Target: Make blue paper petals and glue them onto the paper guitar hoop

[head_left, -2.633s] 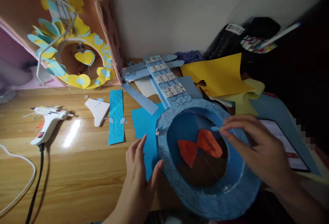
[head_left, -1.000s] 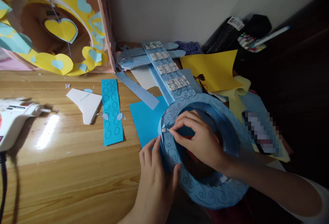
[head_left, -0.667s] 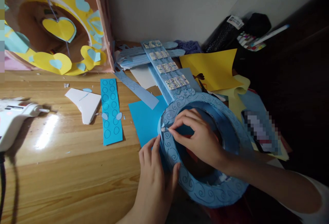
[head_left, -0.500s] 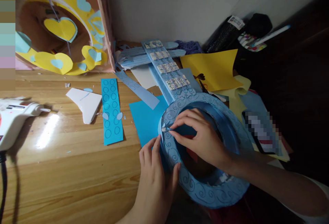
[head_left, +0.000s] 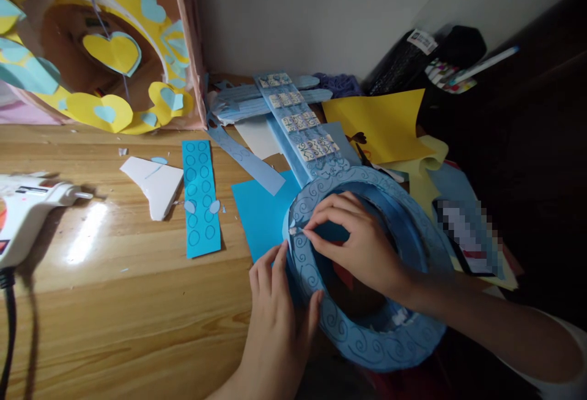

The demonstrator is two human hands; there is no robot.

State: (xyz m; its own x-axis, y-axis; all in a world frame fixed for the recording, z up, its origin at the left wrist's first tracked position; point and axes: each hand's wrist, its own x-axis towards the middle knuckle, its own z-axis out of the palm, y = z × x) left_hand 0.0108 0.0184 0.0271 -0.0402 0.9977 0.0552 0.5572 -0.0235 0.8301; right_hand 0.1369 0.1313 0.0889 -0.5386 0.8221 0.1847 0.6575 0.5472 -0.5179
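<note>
A round blue craft ring [head_left: 376, 351] with dark hand-drawn swirls lies tilted at the table's edge, its middle open. My left hand [head_left: 277, 308] grips its left rim, thumb on the patterned face and fingers along the outer side. Over the opening, my right hand [head_left: 353, 244] pinches thumb and forefinger together at the ring's left face. A small whitish bit [head_left: 293, 230] sits on the rim at those fingertips; what lies between them is too small to make out. From the ring's top a blue strip with patterned pale blocks [head_left: 300, 121] runs toward the wall.
A white glue gun [head_left: 39, 204] lies at far left. Near it are a white foam scrap [head_left: 156, 186] and a blue card with drawn circles [head_left: 200, 198]. A box with paper hearts [head_left: 112, 51] stands behind. Yellow paper [head_left: 380, 122], a phone [head_left: 465, 238] and a pen holder [head_left: 403, 60] are to the right.
My right fingertips have shifted very slightly at the rim, and less shows between them. My left hand keeps its hold. The whole view has drifted slightly.
</note>
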